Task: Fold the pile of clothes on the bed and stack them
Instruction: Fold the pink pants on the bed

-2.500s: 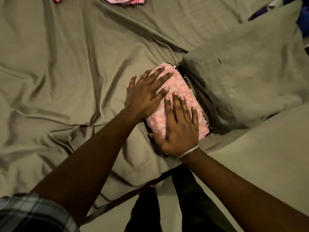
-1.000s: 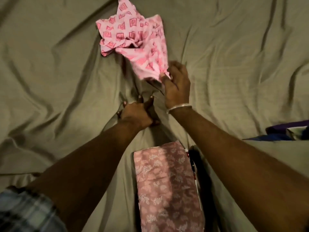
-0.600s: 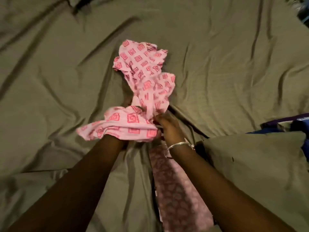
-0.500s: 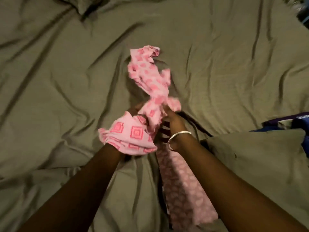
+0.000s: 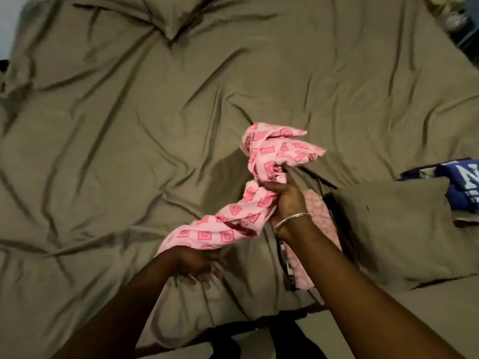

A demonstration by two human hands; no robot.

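The garment (image 5: 248,203), pale pink with darker pink squares, is bunched and twisted into a rope-like length held above the olive sheet (image 5: 129,125) of the bed. Its long axis runs on a diagonal, from the lower left near the person to the upper right farther away, where the loose end fans out in crumpled folds and points toward the far right.

Both forearms reach forward from the bottom edge. The left hand (image 5: 197,263) sits low and nearer the body, fingers curled round the garment's near end, with cloth spilling over the back of the hand. The right hand (image 5: 287,198) is farther out and higher, wrist bent, fingers closed tight round the middle of the twisted cloth; a thin metal bangle (image 5: 291,220) circles that wrist. The two hands are apart, with a taut stretch of cloth between them.

Under the right forearm lies a folded pink piece (image 5: 321,216) with a pale pattern, flat on the bed, its long side running toward and away from the person. Just right of it is an olive pillow (image 5: 401,229), and beyond the pillow a blue cloth (image 5: 464,182) with white lettering. Another pillow (image 5: 168,11) lies at the far top edge.
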